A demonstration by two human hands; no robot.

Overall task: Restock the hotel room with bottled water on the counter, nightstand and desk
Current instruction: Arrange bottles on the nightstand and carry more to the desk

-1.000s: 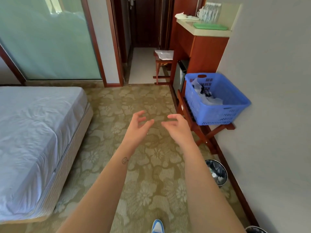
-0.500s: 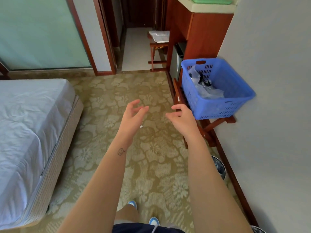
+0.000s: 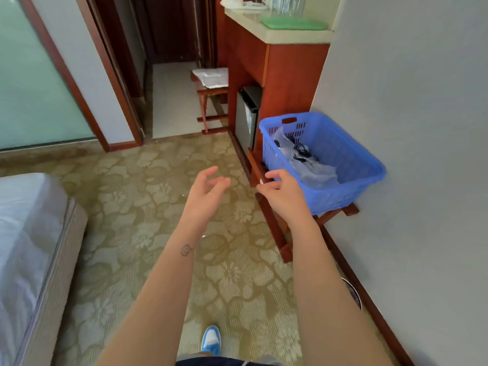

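Note:
Both my hands are held out in front of me over the patterned carpet, holding nothing. My left hand (image 3: 204, 191) has loosely curled fingers. My right hand (image 3: 284, 192) is relaxed too, just in front of the near corner of a blue plastic basket (image 3: 353, 186). The basket sits on a wooden luggage rack (image 3: 272, 225) against the right wall and holds crumpled clear plastic (image 3: 311, 169) with dark items in it. The counter (image 3: 290, 35) stands beyond, with a green tray (image 3: 293, 23), glasses and cups on top. I cannot make out any water bottle.
A bed (image 3: 29, 247) fills the left side. A small fridge (image 3: 247, 120) sits under the counter. A wooden stool (image 3: 211, 85) with white cloth stands in the tiled hallway. A bin (image 3: 352, 293) is on the floor by the right wall. My blue shoe (image 3: 210, 339) shows below.
I have stepped closer to the basket and counter. Both hands have stayed raised and holding nothing, the right one nearing the basket's corner.

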